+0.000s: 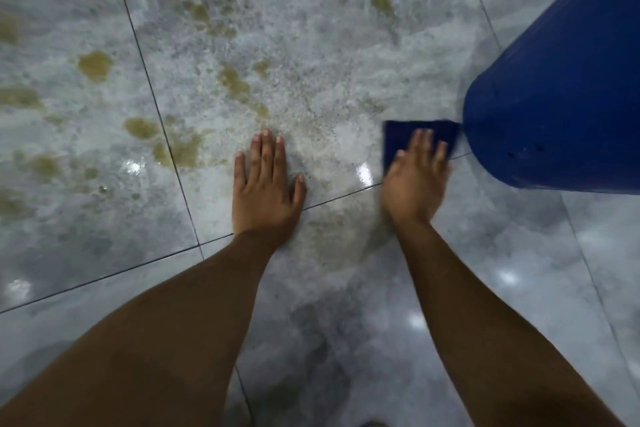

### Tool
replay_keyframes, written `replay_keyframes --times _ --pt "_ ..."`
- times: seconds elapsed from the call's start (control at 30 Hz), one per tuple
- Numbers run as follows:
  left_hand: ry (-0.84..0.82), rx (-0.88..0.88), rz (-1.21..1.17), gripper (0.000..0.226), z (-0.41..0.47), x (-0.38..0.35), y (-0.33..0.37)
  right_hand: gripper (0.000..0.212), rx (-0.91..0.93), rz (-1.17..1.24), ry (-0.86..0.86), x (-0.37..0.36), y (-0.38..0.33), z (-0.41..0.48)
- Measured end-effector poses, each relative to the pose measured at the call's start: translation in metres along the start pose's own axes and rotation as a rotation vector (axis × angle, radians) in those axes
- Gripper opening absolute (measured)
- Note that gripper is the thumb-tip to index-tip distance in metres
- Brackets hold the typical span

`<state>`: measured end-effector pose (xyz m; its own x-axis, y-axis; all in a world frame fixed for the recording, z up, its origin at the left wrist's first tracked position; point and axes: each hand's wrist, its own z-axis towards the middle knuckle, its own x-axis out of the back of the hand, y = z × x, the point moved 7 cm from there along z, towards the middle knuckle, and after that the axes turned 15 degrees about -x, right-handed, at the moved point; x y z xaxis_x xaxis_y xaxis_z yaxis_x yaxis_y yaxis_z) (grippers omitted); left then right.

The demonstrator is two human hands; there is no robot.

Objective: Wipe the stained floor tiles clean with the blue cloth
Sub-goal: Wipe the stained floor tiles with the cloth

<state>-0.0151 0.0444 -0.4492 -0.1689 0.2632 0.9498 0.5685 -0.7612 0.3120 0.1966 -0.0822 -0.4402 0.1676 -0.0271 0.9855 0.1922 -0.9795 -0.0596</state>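
Glossy grey floor tiles (pixel 311 55) carry white foamy residue and several yellow-brown stains (pixel 94 65) toward the far left and middle. A dark blue cloth (pixel 398 135) lies flat on the floor at the right, touching the base of a blue bin. My right hand (pixel 414 180) presses flat on the cloth's near part, fingers spread, slightly blurred. My left hand (pixel 265 187) rests palm-down on the wet tile, fingers together, holding nothing.
A large blue plastic bin (pixel 561 87) stands at the right, close to the cloth. Dark grout lines (pixel 149 80) cross the floor. The near tiles are shiny with light reflections (pixel 364 173).
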Motion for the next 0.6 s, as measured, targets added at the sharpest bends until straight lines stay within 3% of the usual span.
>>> replay_keyframes --times 0.07,0.1,0.2,0.3,0.43,0.53,0.6 --pt "-0.009 0.003 0.007 0.069 0.001 0.001 0.0 0.055 -0.227 0.062 0.027 0.002 0.029 -0.015" --pt "-0.012 0.009 0.01 0.069 0.002 0.002 0.001 0.056 -0.227 0.056 0.033 0.001 0.027 -0.038" --pt "-0.016 0.004 0.012 0.07 0.001 0.005 0.001 0.056 0.028 -0.019 -0.013 -0.012 -0.007 -0.075" --pt "-0.005 0.007 0.002 0.07 -0.001 0.004 0.0 0.056 0.177 -0.052 -0.029 -0.01 -0.029 -0.034" --pt "-0.049 -0.005 -0.012 0.065 -0.004 0.01 0.004 0.056 -0.184 0.035 -0.011 0.0 0.025 -0.041" --pt "-0.031 0.04 -0.008 0.065 -0.04 0.02 -0.004 0.057 -0.041 0.002 -0.045 -0.013 0.011 -0.116" --pt "-0.016 0.112 0.013 0.066 -0.075 0.026 -0.021 0.056 0.11 0.005 -0.089 -0.018 -0.02 -0.121"
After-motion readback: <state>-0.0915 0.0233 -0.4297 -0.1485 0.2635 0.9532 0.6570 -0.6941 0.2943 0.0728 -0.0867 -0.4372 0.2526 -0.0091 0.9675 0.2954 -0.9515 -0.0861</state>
